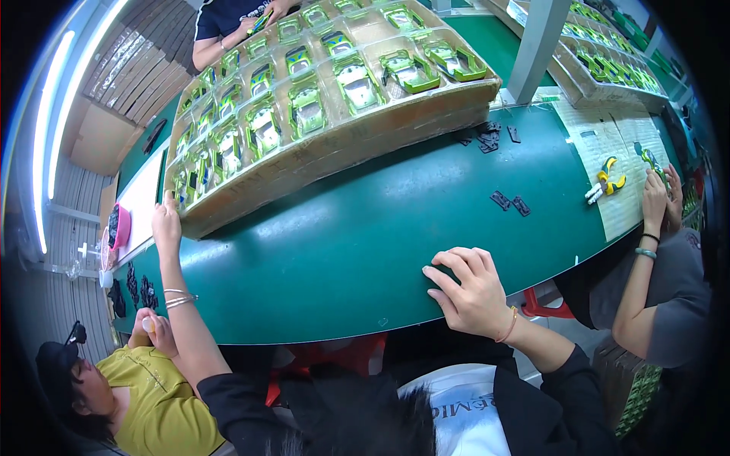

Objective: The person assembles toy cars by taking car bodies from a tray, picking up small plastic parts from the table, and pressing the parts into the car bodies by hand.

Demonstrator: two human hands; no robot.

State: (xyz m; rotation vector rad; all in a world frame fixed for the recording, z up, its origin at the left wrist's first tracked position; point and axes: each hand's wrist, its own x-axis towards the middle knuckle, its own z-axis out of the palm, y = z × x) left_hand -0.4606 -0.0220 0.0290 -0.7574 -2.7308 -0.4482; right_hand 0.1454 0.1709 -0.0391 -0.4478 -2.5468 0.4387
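Observation:
A shallow cardboard box (327, 159) stands tilted across the far side of the green table, its compartments filled with green toy car bodies (306, 108). My left hand (166, 222) grips the near left corner of this box, its fingertips partly hidden at the edge. Over the bare tabletop hovers my right hand (471, 292), fingers loosely bent and apart, with nothing in them. Small black plastic parts lie beyond it, a pair (510, 203) nearer and a small heap (488, 137) close to the box's right end.
Yellow-handled pliers (607, 181) rest on a pale mat (601, 137) at right, where a co-worker's hands hold a small part. A grey post (538, 53) rises behind. Another box (608, 72) of green bodies stands far right. A pink basket (120, 226) sits left, near a co-worker in yellow.

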